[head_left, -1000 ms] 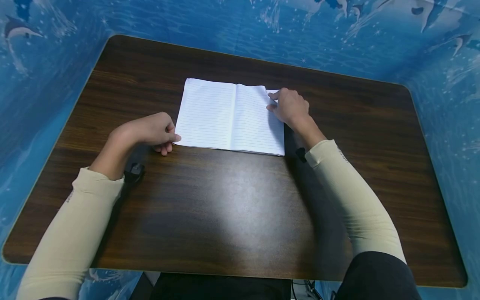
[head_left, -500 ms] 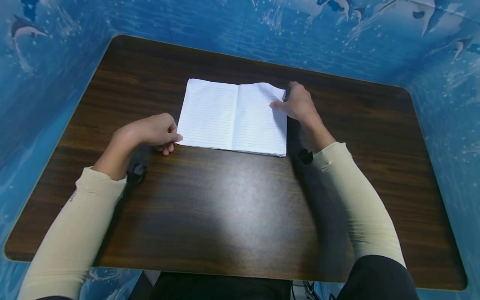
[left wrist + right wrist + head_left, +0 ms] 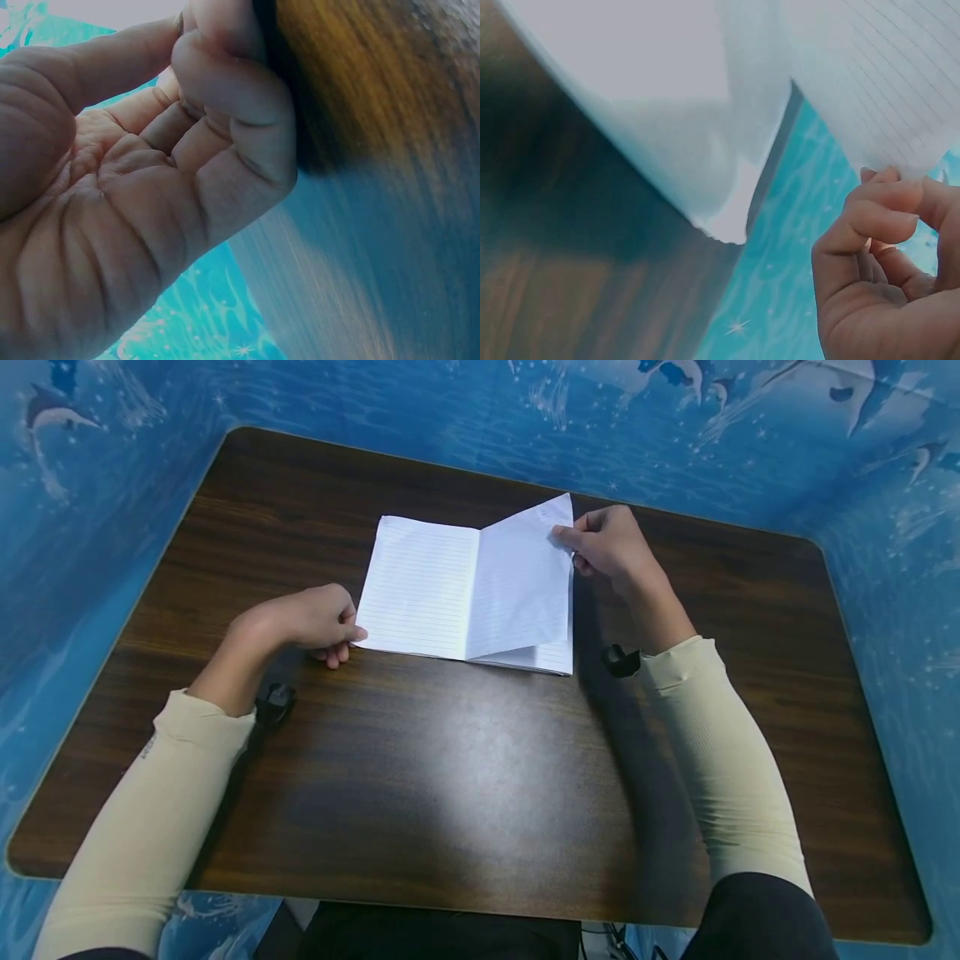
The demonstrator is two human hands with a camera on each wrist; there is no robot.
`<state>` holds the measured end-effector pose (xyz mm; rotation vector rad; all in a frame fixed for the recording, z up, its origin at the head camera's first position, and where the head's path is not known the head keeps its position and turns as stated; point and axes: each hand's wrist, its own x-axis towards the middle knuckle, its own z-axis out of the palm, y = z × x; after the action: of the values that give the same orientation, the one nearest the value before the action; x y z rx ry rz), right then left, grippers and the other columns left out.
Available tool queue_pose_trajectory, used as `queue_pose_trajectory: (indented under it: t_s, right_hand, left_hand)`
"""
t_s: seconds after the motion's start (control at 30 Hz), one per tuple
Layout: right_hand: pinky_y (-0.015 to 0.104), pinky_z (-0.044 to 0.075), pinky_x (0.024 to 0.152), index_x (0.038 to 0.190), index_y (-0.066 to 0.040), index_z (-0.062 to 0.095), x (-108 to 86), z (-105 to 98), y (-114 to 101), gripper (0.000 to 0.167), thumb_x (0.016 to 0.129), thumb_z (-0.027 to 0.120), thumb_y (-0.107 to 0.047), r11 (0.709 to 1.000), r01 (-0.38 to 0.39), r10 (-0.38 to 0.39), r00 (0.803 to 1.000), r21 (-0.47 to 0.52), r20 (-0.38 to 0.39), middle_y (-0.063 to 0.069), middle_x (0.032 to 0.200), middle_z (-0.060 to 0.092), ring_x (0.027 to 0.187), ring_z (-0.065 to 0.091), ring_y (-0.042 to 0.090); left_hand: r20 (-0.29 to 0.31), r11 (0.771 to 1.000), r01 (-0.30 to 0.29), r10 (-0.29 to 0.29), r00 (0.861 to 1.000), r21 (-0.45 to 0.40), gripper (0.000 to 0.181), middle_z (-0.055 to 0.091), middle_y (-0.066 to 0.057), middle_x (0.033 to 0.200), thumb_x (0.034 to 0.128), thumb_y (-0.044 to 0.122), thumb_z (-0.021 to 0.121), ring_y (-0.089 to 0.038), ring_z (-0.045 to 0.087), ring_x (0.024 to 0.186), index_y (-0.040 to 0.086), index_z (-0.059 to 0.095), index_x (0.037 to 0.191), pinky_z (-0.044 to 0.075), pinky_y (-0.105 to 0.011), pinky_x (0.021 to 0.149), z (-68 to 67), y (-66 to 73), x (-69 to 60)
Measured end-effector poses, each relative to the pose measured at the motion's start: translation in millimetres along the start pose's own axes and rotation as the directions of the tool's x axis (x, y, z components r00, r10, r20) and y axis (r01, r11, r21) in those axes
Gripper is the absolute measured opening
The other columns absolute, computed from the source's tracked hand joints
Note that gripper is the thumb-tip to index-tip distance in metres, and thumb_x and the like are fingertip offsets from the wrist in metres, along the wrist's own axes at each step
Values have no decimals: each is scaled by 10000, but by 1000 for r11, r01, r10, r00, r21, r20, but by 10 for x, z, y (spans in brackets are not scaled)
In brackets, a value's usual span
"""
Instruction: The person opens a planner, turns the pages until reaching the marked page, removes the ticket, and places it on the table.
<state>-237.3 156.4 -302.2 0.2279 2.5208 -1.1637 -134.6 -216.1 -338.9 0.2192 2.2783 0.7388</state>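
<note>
An open notebook (image 3: 423, 585) with lined white pages lies on the dark wooden table (image 3: 480, 760). At its lower left corner, my left hand (image 3: 303, 620) pinches the edge, thumb on top and the other fingers curled below. My right hand (image 3: 617, 545) pinches the outer edge of a single page (image 3: 521, 581), raised off the right half so its top corner stands up. In the right wrist view, thumb and fingertips of the right hand (image 3: 889, 259) grip that lined page (image 3: 900, 90). The left wrist view shows the curled left hand (image 3: 142, 165); the notebook there is hard to make out.
Blue curtains (image 3: 360, 410) printed with dolphins surround the table on its back and sides. Each wrist wears a small black camera, one beside the left wrist (image 3: 276, 703). Cables (image 3: 618, 939) show below the front edge.
My right hand has moved from the right page's upper corner outward and up, taking hold of one page and lifting it. The left hand has stayed at the lower left corner.
</note>
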Motion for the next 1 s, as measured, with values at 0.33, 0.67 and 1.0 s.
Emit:
queue_pose_trajectory:
  t_s: [0.33,0.67,1.0]
  right_hand:
    - [233,514,590,990,-92,671,-61,31,-222,328,1022,730,-413,997,40,-41,999,62,21,16,824,615,631,571,132]
    - [239,571,647,982,-89,701,-127,182,-524,286,1035,717,-370,988,82,-87,996,129,35,35,790,628,673,611,156]
    - [245,598,694,994,-78,703,-177,449,-821,219,1071,669,-280,968,183,-199,977,173,78,36,774,660,655,646,119]
  left_hand:
    - [6,1000,-3,3,1000,-3,323,681,-88,720,1134,150,545,-198,653,621,-15,637,871,521,-346,652,-6,-27,-5]
    - [11,999,-18,18,1000,36,324,681,-87,725,1132,153,551,-193,646,623,-4,634,860,511,-344,671,-4,-8,14]
    - [-2,996,8,-8,1000,89,284,670,-93,740,1128,157,554,-210,637,654,12,622,893,492,-351,705,23,17,9]
